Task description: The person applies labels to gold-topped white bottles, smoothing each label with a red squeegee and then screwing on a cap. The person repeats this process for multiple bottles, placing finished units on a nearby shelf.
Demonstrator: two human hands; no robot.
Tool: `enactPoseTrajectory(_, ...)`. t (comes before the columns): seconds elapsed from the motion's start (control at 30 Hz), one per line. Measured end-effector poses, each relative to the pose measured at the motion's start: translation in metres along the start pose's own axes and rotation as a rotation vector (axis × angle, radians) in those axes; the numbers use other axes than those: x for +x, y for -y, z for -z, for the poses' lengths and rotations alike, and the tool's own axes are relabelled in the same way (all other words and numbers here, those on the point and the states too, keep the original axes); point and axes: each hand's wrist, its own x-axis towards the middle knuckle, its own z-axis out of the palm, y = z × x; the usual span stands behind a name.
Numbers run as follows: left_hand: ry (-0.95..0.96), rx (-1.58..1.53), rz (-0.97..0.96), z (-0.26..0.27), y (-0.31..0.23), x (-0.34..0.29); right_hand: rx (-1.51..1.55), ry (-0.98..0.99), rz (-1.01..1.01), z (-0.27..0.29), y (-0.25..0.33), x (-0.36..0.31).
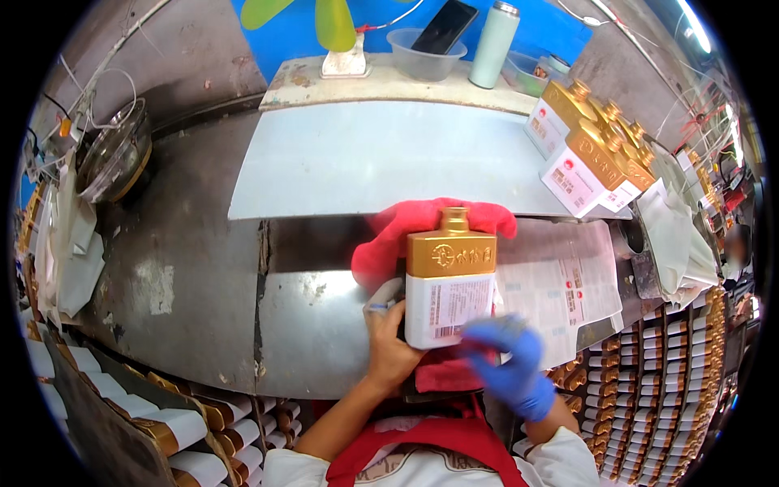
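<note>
A flat, gold-and-white bottle (450, 296) stands nearly upright in front of me, its gold shoulder and short neck at the top and a printed label on its white lower half. My left hand (389, 345) is closed around its left side and lower edge; a pale covering shows on some fingers. My right hand (510, 357), in a blue glove, is at the bottle's lower right corner, its fingers smeared by motion. Whether it touches the label is unclear. Behind the bottle lies a crumpled red cloth (381, 247). Printed label sheets (560, 280) spread to its right.
Several similar bottles (588, 158) stand on the pale board (365, 154) at the far right. Farther back are a green flask (495, 45), a plastic tub (426, 61) holding a phone, and a fan (345, 61). Racked bottles (649, 390) fill the lower right; more lie lower left.
</note>
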Motion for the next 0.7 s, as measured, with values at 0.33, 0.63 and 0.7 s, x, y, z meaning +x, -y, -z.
enactPoseTrajectory(0.33, 0.116, 0.494, -0.642, 0.021, -0.052, 0.012, 0.285, 0.169, -0.592, 0.065, -0.078, 0.066)
enactPoseTrajectory(0.63, 0.289, 0.431, -0.403, -0.004, -0.035, 0.018, -0.106, 0.069, -0.341, 0.062, -0.066, 0.070)
enactPoseTrajectory(0.7, 0.293, 0.385, -0.424, -0.006, -0.028, 0.013, -0.179, 0.071, -0.244, 0.062, -0.061, 0.068)
